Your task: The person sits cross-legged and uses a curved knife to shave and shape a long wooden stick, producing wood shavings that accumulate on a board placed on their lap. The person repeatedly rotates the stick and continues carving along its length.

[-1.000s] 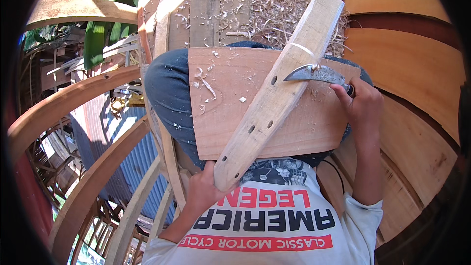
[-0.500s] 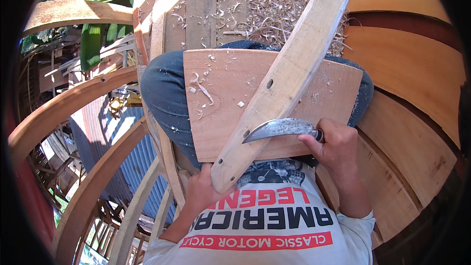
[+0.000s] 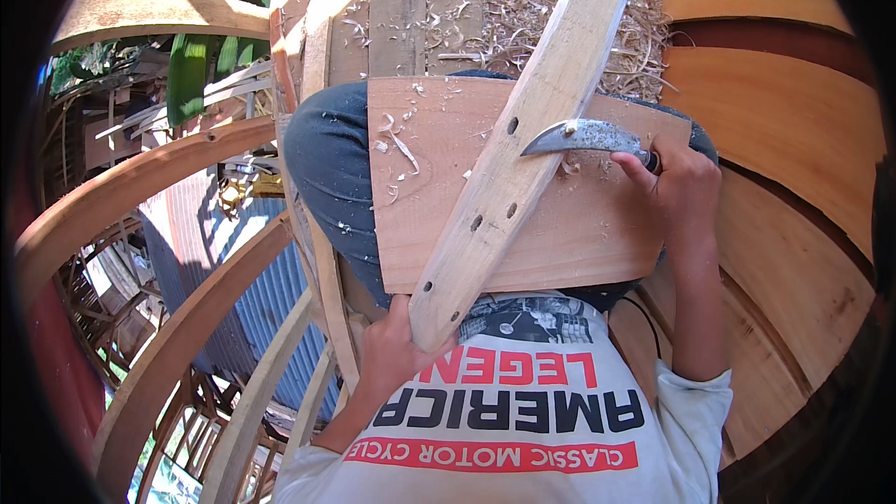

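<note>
A long pale wooden piece (image 3: 551, 93) with several dark holes lies slantwise over a flat reddish wooden board (image 3: 411, 215) on my lap. My left hand (image 3: 392, 350) is closed around its near end, against my shirt. In my right hand (image 3: 686, 177) is a knife (image 3: 588, 136) with a curved, speckled blade, gripped by its dark handle. The blade crosses the wooden piece's right edge beside the hole farthest from me, its tip over the wood. Small shavings (image 3: 403, 151) lie on the board.
Planks with curled shavings (image 3: 579, 14) spread beyond my knees. Overlapping curved planks (image 3: 775, 112) rise on the right. On the left stand curved wooden ribs (image 3: 187, 327), with corrugated metal sheets (image 3: 280, 289) and green leaves (image 3: 191, 75) beyond them.
My right hand has moved the knife away from me and to the right, from the wooden piece's lower part to higher along it. My left hand keeps its grip on the near end.
</note>
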`<state>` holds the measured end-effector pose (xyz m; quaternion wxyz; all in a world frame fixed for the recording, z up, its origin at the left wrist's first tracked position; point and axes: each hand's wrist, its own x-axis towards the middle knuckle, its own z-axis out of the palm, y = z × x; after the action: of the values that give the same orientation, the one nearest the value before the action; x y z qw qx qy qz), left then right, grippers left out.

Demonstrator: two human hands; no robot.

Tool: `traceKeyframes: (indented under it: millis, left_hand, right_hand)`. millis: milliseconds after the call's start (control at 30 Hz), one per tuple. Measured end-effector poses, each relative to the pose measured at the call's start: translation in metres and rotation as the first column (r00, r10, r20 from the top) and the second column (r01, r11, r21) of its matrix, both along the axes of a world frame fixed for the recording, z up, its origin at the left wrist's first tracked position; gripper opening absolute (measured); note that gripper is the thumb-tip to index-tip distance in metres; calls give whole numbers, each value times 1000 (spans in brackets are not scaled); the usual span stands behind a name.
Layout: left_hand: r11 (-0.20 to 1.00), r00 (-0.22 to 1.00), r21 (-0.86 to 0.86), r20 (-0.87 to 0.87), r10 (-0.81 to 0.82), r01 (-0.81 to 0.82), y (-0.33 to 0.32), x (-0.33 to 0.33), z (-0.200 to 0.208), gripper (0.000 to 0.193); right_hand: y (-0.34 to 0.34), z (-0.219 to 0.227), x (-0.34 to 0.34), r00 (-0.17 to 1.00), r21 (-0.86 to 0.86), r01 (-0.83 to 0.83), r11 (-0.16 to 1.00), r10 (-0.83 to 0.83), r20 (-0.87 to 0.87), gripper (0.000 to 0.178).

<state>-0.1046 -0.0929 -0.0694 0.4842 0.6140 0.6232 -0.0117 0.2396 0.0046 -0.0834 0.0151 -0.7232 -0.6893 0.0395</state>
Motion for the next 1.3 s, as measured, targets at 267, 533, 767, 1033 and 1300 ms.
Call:
traceKeyframes:
  millis: [267,533,767,1033,1300]
  left_hand:
    - [997,997,-12,-34,70,-71,-9,-6,4,55]
    - [980,987,-116,-2,161,-160,-15,-9,2,49]
    - [983,987,-95,37,159,-155,-12,-8,3,49]
    - [993,992,-8,55,118,-118,-17,-9,-5,57]
    - [991,988,-15,78,131,-130,-16,-8,-5,61]
  right_hand:
    - [43,-5,29,934,11,357,934,-356,-24,68]
    - [-3,28,-21,967,-28,49,998,-54,-248,62]
    - [-28,1,-42,974,-3,-124,992,121,-193,63]
    - [4,-9,-29,983,84,-103,991,115,-146,65]
    - [40,-12,-9,998,110,22,994,-17,-54,71]
